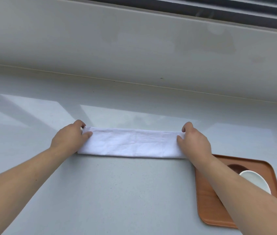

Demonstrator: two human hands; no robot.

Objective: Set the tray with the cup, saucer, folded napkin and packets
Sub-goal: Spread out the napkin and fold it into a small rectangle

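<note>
The left hand [70,137] and right hand [194,139] each pinch one end of the folded white napkin [132,144] lying flat on the counter [117,192]. An orange tray [219,209] sits just right, holding a white saucer [254,182].

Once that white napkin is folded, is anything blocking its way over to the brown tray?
Only the person's own right forearm, which crosses above the tray and hides part of it. The napkin lies on the counter just left of the tray, pinched at its ends by the left hand and right hand. A white saucer already sits on the tray.
</note>
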